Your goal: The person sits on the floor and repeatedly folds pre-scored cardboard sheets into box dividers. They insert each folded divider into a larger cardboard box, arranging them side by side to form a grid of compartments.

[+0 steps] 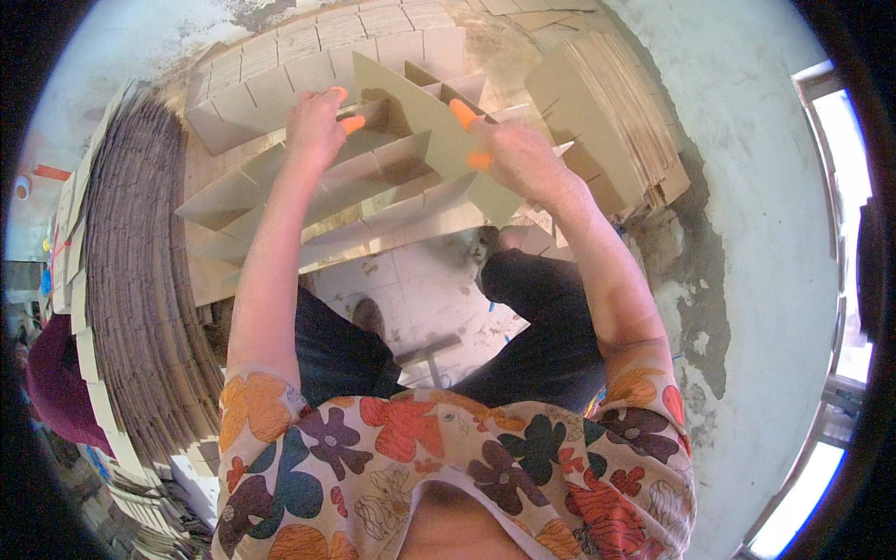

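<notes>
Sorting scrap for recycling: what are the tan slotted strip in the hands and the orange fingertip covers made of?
The tan slotted strip looks like matte cardboard: flat, thin, brown, with cut slots. The orange fingertip covers look like smooth rubber or plastic, snug and bright; which one is unclear. Right hand holds the strip; left hand rests on the cardboard grid.

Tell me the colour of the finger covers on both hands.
Orange finger covers, clearest in the head view.

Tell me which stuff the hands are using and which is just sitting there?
In use: slotted cardboard strip in right hand; half-built divider grid steadied by left hand.

Sitting there: strip pile at left; strip stack at right; finished grids behind.
</notes>
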The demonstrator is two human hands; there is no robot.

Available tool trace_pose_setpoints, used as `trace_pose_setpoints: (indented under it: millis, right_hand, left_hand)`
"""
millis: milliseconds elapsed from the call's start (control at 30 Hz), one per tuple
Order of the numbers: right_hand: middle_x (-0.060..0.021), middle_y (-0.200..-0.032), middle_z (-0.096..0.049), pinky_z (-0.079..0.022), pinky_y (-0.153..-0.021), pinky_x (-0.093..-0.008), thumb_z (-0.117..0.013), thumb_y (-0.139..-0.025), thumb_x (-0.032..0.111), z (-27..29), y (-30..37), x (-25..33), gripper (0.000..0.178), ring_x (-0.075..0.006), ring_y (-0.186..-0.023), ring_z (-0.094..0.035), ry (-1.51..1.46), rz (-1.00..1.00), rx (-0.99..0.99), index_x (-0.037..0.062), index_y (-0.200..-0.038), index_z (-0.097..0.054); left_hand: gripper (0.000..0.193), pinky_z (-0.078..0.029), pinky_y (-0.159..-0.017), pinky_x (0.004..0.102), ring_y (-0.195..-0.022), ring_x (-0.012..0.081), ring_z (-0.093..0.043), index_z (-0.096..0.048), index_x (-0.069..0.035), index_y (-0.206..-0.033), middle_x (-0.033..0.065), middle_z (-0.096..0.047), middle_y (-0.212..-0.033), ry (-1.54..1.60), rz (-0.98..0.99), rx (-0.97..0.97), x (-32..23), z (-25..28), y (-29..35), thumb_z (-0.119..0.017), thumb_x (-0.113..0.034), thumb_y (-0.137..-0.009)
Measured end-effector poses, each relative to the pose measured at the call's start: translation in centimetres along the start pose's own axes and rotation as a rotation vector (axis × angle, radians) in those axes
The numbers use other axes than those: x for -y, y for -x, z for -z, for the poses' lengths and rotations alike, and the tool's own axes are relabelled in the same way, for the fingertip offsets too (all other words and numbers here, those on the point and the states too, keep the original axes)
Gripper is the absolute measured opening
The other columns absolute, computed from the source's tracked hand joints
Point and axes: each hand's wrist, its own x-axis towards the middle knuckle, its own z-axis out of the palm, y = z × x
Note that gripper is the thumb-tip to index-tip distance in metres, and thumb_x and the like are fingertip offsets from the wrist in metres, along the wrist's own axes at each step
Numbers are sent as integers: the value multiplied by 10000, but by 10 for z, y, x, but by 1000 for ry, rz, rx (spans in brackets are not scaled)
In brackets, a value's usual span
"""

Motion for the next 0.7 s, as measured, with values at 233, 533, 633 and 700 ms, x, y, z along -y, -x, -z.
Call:
trace_pose_setpoints:
  millis: [233,533,633,700]
  right_hand:
    - [-223,-825,-628,-497,-688,-467,-602,-766,75,28,19,10,198,-382,-864,-620,58,-38,111,-4,-944,-566]
    - [-233,-821,-604,-462,-678,-469,-545,-751,23,14,22,4,152,-399,-794,-595,176,-16,13,-41,-887,-569]
    - [-234,-821,-601,-455,-686,-470,-527,-756,2,15,22,2,161,-404,-805,-590,52,-25,43,-32,-908,-568]
    - [-234,-818,-600,-454,-686,-469,-524,-755,-8,18,23,0,184,-407,-808,-588,-29,-31,45,-21,-933,-570]
  left_hand:
    - [218,-485,-701,462,-833,366,-626,-649,-59,-915,180,-649,-869,42,205,317,18,-30,0,-709,-205,-765]
    - [148,-480,-683,475,-816,392,-613,-645,-58,-858,199,-637,-857,24,199,253,20,-31,4,-691,-169,-771]
    - [243,-489,-704,456,-813,388,-616,-643,-60,-941,193,-644,-873,-44,194,273,12,-23,2,-705,-225,-773]
    - [356,-500,-728,424,-799,378,-617,-639,-53,-1021,190,-647,-850,7,123,113,-13,-11,5,-721,-296,-774]
